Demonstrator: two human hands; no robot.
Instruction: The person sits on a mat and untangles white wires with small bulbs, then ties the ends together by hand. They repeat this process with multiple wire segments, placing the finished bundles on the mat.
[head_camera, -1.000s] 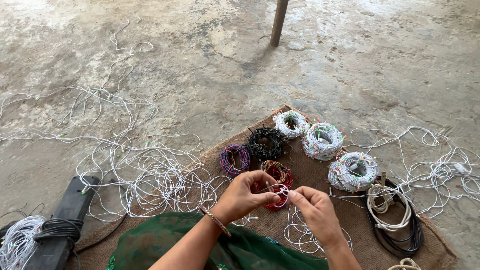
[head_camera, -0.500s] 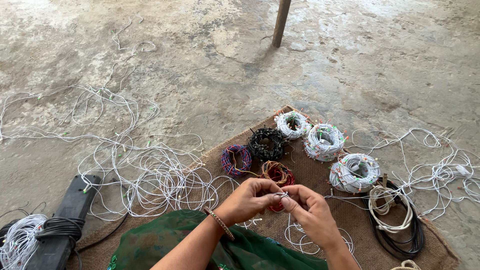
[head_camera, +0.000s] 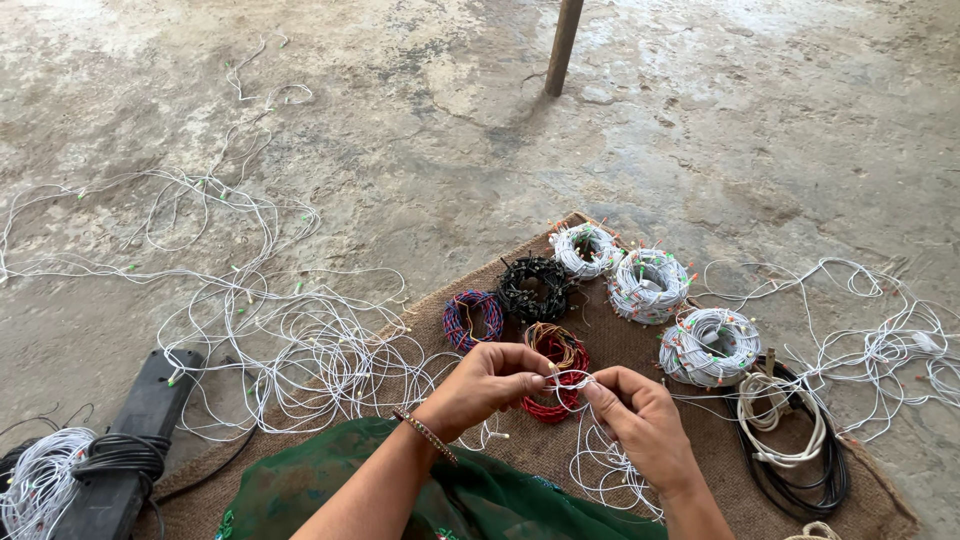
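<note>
Your left hand (head_camera: 490, 385) and right hand (head_camera: 640, 420) met over the brown mat (head_camera: 600, 330), and each grip was pinched together on the same thin white wire (head_camera: 570, 380), held just above the red coil (head_camera: 552, 385). More of that wire hung in loose loops (head_camera: 600, 465) under your right hand. Beyond the red coil lay a blue coil (head_camera: 473, 318), a black coil (head_camera: 533, 287) and three white coils (head_camera: 647, 283) along the mat's far edge. A black cable with a cream one on it (head_camera: 790, 440) sat to your right. Tangled white wire (head_camera: 270, 330) spread over the concrete floor (head_camera: 400, 120) to your left, near a black bar (head_camera: 135, 440). A post (head_camera: 562, 45) stood further off
</note>
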